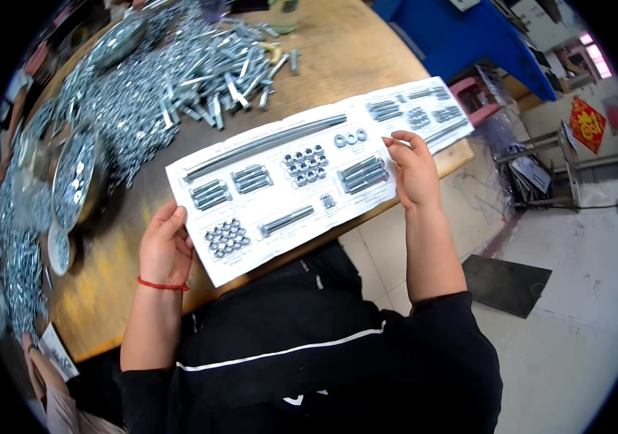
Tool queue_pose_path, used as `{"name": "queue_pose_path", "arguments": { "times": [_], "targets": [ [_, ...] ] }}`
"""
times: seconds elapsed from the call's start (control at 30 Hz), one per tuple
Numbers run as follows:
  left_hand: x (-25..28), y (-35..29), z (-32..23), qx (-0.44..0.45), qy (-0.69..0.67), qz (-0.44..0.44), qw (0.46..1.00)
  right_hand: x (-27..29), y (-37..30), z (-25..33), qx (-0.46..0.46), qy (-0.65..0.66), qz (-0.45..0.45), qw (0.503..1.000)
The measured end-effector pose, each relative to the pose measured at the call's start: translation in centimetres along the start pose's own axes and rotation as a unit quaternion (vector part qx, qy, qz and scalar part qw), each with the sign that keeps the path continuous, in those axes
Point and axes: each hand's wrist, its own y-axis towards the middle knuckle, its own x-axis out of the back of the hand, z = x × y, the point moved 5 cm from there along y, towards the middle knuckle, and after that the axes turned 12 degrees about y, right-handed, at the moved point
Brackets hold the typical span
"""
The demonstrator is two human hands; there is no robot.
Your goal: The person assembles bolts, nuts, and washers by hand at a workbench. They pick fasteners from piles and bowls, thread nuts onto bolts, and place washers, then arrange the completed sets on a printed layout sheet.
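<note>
A broad, wood-coloured worktop (345,36) with worn patches fills the upper left and centre of the frame. Across its upper left spreads a heap of silvery metal fasteners (124,101); its loose right side could shed pieces if something brushed it. The long white paper sheet (301,181), printed with pictures of rods, bolts and nuts, lies across the centre, its lower edge reaching past the worktop's rim. Being thin and long, it could sag, crease or slide towards the lap if support at either end slackened. A round metal bowl (97,192) at left, looking tilted, could spill its shiny discs if a forearm swung into it. The left hand (168,249) pinches the sheet's left edge, thumb on top. The right hand (417,173) rests over its right part, fingers bent; whether it grips, I cannot tell.
</note>
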Motion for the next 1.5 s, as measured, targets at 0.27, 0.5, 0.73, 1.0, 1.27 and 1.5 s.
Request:
{"name": "queue_pose_path", "arguments": {
  "times": [0.27,0.5,0.73,1.0,1.27,1.5],
  "targets": [
    [0.5,3.6,1.2,0.075,-0.049,0.096,0.991,-0.6,-0.4,1.2,0.101,-0.114,-0.088,0.984],
    [-0.4,5.3,3.8,0.076,-0.099,0.12,0.985,1.0,1.1,1.4,0.172,-0.161,-0.102,0.966],
    [-4.1,7.2,5.2,0.078,-0.056,0.111,0.989,5.4,5.6,2.4,0.207,-0.203,-0.119,0.95],
    [-9.8,13.8,8.1,0.053,0.015,0.146,0.988,10.1,11.7,4.9,0.257,-0.284,-0.076,0.921],
    [-23.8,14.0,4.7,0.015,0.1,0.11,0.989,15.8,18.6,20.8,0.372,-0.362,-0.061,0.852],
    [-10.8,7.5,1.0,-0.073,0.197,-0.09,0.973,-5.3,13.3,10.5,0.249,-0.332,0.272,0.868]
  ]
}}
